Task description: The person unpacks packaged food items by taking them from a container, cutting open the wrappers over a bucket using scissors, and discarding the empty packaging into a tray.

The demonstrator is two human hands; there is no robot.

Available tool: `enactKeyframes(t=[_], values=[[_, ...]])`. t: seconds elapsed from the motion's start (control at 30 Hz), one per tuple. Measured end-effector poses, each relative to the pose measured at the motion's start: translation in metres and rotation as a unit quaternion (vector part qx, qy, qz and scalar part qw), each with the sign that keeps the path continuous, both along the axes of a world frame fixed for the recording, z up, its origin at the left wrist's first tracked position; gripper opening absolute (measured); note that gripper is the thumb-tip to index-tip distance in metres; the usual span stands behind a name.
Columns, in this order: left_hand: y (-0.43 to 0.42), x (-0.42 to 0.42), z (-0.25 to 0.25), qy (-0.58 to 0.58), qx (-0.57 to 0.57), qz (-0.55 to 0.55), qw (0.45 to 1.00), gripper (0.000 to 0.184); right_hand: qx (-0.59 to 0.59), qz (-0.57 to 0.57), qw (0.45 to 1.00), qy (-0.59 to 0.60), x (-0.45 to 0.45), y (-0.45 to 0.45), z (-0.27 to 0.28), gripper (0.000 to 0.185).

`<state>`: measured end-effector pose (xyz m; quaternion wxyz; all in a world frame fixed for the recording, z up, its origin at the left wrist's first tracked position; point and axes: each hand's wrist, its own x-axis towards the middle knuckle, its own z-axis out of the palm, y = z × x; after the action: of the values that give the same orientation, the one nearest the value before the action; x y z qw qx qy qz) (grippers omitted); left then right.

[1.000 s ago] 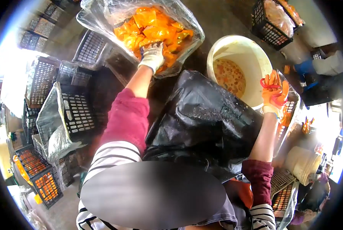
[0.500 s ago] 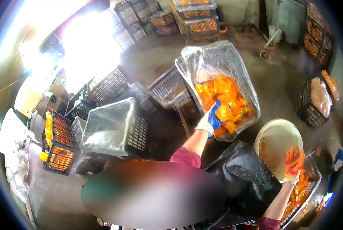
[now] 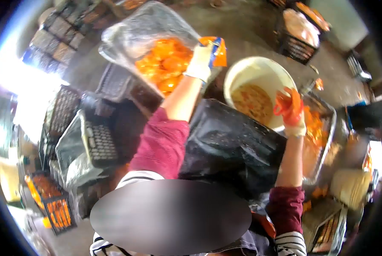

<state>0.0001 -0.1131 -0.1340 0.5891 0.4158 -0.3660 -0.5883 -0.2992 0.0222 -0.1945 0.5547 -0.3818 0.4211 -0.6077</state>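
Head camera: bucket (image 3: 252, 70) — left of it, my left hand (image 3: 200, 62), closed on orange piece (image 3: 220, 57); nearer, at its right rim, my right hand (image 3: 292, 112) — half-curled, grip unclear

White light (image 3: 20, 72) glares at left (I'm nearly squinting), the floor (image 3: 238, 36) is dull brown, a pale wall (image 3: 346, 27) stands right.

The left hand (image 3: 200, 62) has lifted out an orange piece (image 3: 220, 54).
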Motion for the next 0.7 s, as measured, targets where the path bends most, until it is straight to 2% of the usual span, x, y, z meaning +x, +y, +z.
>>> enactKeyframes(t=[0.03, 0.07, 0.1, 0.13, 0.17, 0.2, 0.27, 0.3, 0.33, 0.4, 0.47, 0.6, 0.63, 0.7], values=[[-0.014, -0.006, -0.007, -0.053, 0.009, 0.005, 0.999, 0.022, 0.013, -0.008, 0.998, -0.060, -0.001, 0.001, 0.005, 0.047], [-0.023, -0.007, -0.013, -0.106, 0.013, 0.013, 0.994, 0.024, 0.024, -0.021, 0.999, -0.019, 0.002, 0.000, 0.007, 0.045], [-0.019, -0.012, -0.011, -0.067, 0.022, -0.006, 0.997, 0.031, 0.060, -0.023, 0.998, -0.017, 0.003, 0.001, 0.010, 0.043], [-0.019, -0.011, -0.008, -0.262, -0.012, -0.005, 0.965, 0.037, 0.095, -0.023, 0.995, -0.017, 0.002, -0.001, 0.012, 0.040], [-0.024, -0.015, -0.017, -0.158, 0.004, -0.042, 0.987, 0.037, 0.097, -0.019, 0.994, -0.040, 0.000, -0.005, 0.006, 0.038], [-0.029, -0.020, -0.025, -0.052, 0.021, -0.077, 0.995, 0.038, 0.070, 0.030, 0.991, -0.112, -0.004, -0.004, 0.000, 0.039], [-0.030, -0.032, -0.040, 0.065, 0.040, -0.144, 0.987, 0.038, 0.080, 0.018, 0.995, -0.050, 0.001, -0.010, -0.009, 0.038], [-0.029, -0.039, -0.043, 0.127, 0.045, -0.187, 0.973, 0.039, 0.139, 0.018, 0.989, 0.053, 0.015, -0.009, 0.015, 0.038], [-0.028, -0.046, -0.045, 0.189, 0.048, -0.227, 0.954, 0.040, 0.117, 0.069, 0.984, 0.118, 0.003, -0.017, -0.015, 0.036], [-0.014, -0.061, -0.037, 0.238, 0.068, -0.210, 0.946, 0.045, 0.129, 0.094, 0.987, -0.003, 0.016, -0.014, -0.009, 0.034], [-0.005, -0.069, -0.037, 0.296, 0.098, -0.203, 0.928, 0.046, 0.114, 0.101, 0.985, 0.077, 0.021, -0.014, -0.011, 0.031], [0.008, -0.072, -0.054, 0.174, 0.126, -0.200, 0.956, 0.049, 0.082, 0.115, 0.961, 0.238, 0.020, -0.013, -0.019, 0.031], [0.004, -0.071, -0.064, 0.124, 0.118, -0.222, 0.960, 0.050, 0.050, 0.112, 0.922, 0.367, 0.020, -0.012, -0.019, 0.038], [0.013, -0.074, -0.059, 0.028, 0.095, -0.229, 0.968, 0.049, 0.059, 0.108, 0.905, 0.407, 0.023, -0.012, -0.019, 0.042]])
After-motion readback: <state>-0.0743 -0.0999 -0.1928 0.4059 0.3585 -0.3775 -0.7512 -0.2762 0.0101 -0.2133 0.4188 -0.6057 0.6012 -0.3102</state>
